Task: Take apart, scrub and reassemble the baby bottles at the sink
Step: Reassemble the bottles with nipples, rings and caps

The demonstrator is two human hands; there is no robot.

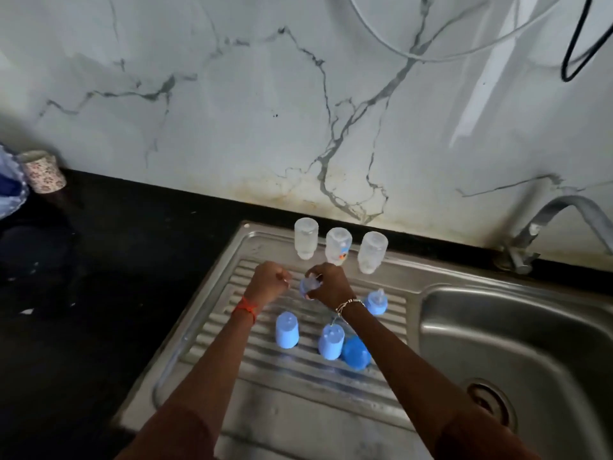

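Steel sink (331, 410) set in a black table (99, 293), bottle parts standing on its ribbed drainer.
Three clear bottles (338, 245) stand upside down along the back; blue caps (287, 330) stand nearer, a spare teat (376, 302) by the basin. The right hand (328, 287) has its fingers grasping a blue ring (307, 286) above the drainer; the left hand (270, 284) is clenched beside it.

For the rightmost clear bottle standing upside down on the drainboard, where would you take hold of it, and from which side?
Grip the rightmost clear bottle round its wide body, just below the upturned base, probably coming from its right or from above: the narrow neck is down on the drainboard, and the middle bottle stands close on its left.
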